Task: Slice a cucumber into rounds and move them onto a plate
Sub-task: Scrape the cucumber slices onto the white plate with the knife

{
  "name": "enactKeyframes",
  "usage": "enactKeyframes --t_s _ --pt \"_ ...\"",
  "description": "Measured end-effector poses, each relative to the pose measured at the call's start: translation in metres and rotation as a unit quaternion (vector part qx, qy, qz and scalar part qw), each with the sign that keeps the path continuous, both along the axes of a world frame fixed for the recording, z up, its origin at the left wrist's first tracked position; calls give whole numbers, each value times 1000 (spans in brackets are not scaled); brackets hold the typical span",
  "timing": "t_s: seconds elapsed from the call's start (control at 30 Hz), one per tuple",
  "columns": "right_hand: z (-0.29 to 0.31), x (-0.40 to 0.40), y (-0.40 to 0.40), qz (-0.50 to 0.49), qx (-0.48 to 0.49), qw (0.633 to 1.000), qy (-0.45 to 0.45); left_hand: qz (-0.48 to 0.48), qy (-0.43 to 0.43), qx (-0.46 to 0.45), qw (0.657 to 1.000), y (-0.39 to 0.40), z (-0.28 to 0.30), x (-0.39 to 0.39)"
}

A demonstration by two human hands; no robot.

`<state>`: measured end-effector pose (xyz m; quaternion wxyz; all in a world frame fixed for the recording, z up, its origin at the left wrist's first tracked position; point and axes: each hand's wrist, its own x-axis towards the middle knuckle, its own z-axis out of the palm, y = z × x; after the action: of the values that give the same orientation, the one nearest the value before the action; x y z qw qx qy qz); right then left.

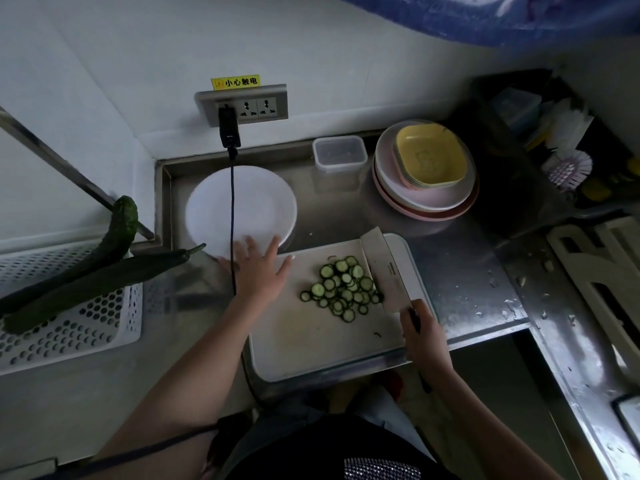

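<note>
- your left hand point(258, 271) has its fingers spread flat, their tips on the near rim of the white plate point(207, 209), its heel over the cutting board's point(311, 341) far left corner.
- your right hand point(424, 336) is curled around the cleaver point(386, 271) handle at the board's right edge, the blade against the slices.
- the cucumber rounds point(343, 287) lie heaped, pale-centred and dark-rimmed, towards the board's far right.

- The cucumber rounds point(341, 289) lie in a loose, overlapping heap on the right half of the white cutting board point(311, 344); thin slices with dark green skin and pale centres.
- The cleaver point(384, 271) stands on edge, its broad flat blade touching the heap's right side.
- The white plate point(266, 202) sits just beyond the board's far left corner, round and shallow, with no slices on it.
</note>
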<state>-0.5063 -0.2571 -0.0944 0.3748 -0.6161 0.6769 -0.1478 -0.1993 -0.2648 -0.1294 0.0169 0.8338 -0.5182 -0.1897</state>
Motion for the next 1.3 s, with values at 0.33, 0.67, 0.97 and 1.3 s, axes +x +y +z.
enactKeyframes --t_s 0.33,0.67,0.97,1.3 --pt "2 1 -1 -9 8 1000 12 -138 16 -84 987 -2 9 -46" --pt "-1 -7 14 -57 5 998 -8 -223 4 -175 959 56 -16 -76" --pt "-3 -3 32 -135 7 990 -51 -175 83 -110 975 34 -19 -84" --pt "-9 13 35 -105 32 993 -50 -234 126 -148 953 0 -21 -92"
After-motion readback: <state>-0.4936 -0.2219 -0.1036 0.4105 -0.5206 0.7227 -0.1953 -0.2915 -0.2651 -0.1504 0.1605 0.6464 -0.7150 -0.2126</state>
